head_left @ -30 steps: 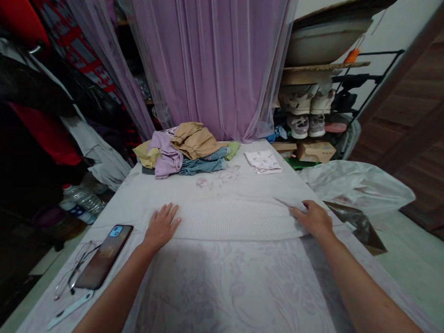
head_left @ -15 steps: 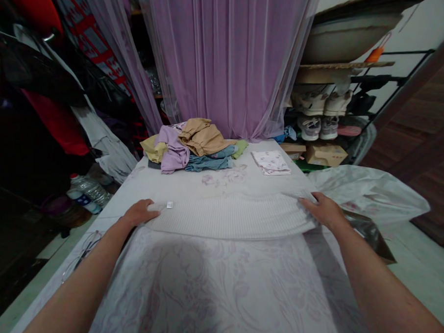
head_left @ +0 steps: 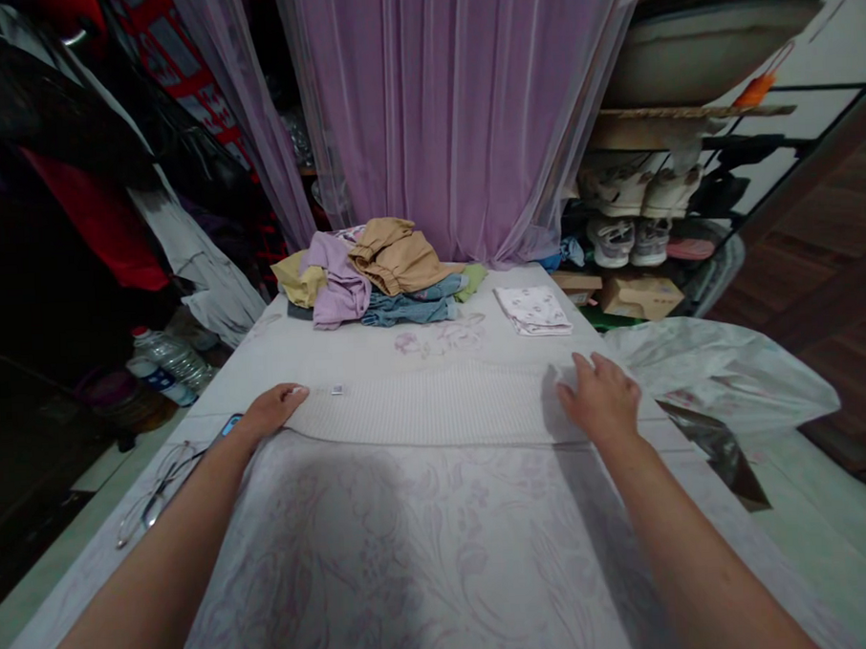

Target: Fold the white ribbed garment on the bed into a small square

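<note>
Well — mid-frame, the left hand [head_left: 270, 412] lies flat on a white ribbed knit garment [head_left: 422, 409], unclamped; the right hand [head_left: 600, 399] rests open, fingers spread.

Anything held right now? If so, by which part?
Nothing is gripped: the left hand lies flat at the left end of the white knit garment, and the right hand rests open at its right end.

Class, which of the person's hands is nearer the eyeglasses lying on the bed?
Left. The left hand is close by, up and to the right of the eyeglasses; the right hand is much farther right, across the bed.
</note>
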`<state>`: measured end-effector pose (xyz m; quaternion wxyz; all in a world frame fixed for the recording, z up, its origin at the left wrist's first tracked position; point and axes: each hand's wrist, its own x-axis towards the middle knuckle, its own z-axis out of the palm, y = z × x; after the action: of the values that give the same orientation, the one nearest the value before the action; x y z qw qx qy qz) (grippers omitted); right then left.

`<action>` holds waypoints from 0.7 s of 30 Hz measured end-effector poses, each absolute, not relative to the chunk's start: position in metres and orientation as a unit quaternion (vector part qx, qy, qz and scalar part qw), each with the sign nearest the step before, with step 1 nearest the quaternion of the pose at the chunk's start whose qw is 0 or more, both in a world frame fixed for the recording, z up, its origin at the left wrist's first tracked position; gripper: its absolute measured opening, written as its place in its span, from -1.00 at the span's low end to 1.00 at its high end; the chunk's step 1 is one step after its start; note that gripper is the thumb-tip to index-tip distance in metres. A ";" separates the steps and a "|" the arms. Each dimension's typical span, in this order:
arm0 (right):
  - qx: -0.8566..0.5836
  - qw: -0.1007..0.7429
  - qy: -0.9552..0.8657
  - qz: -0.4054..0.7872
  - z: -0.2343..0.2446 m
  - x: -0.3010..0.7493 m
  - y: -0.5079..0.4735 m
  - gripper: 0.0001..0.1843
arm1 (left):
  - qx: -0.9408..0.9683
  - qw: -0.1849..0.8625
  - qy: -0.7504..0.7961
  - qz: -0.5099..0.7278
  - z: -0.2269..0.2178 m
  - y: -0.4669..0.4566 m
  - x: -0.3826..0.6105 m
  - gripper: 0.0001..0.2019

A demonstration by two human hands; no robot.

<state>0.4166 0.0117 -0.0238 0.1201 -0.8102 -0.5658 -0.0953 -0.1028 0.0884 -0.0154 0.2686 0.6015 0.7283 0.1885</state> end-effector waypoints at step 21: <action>-0.679 0.079 -0.729 0.026 -0.055 0.256 0.024 -0.48 | 0.623 0.271 0.715 0.165 -0.025 0.087 -0.113 -0.67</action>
<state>0.2555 0.0239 -0.0554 0.0786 -0.6791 -0.7293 0.0262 -0.1133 0.0872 -0.0246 0.2712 0.6229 0.7150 0.1647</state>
